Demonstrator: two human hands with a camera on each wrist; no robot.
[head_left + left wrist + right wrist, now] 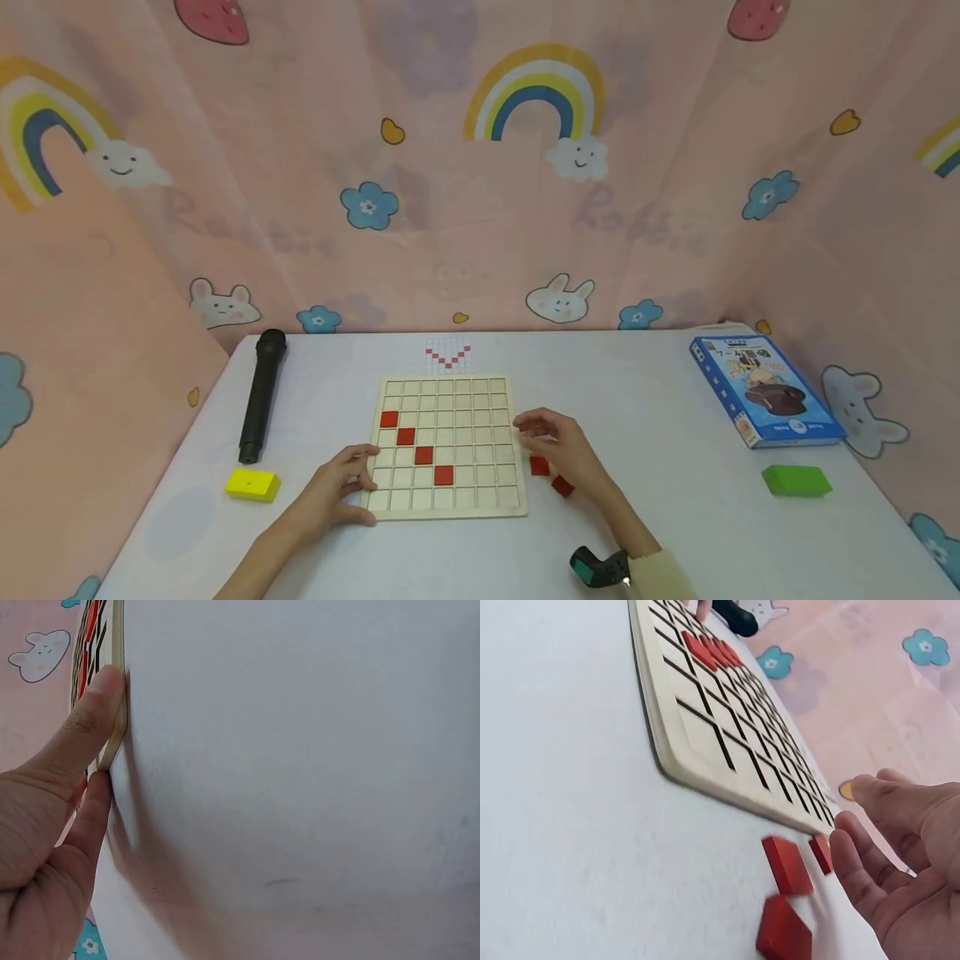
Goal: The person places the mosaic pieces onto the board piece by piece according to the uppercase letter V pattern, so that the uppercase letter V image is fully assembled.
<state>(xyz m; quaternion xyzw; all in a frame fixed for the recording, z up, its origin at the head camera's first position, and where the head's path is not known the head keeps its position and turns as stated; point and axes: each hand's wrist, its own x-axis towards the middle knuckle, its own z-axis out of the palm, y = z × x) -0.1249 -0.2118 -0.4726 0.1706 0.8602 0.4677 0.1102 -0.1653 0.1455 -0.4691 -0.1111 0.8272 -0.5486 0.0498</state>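
Observation:
A pale wooden grid board [480, 504] lies on the white table, with red square tiles [423, 455] set in a descending diagonal in its cells. My left hand [330, 487] grips its near left corner, thumb on the front edge and fingers along the left side. Just off the right edge hovers my right hand [558, 446], its fingers loosely bent and nothing seen between them. Below that hand are loose red tiles [562, 486]. The right wrist view shows three, one small tile [821, 853] right by the fingertips.
Behind the board lies a pattern card [448, 356] with red squares in a V. A black microphone [262, 396] and a yellow block [252, 485] are at the left. On the right are a blue box [765, 390] and a green block [797, 480]. A printed pink curtain [450, 250] hangs behind.

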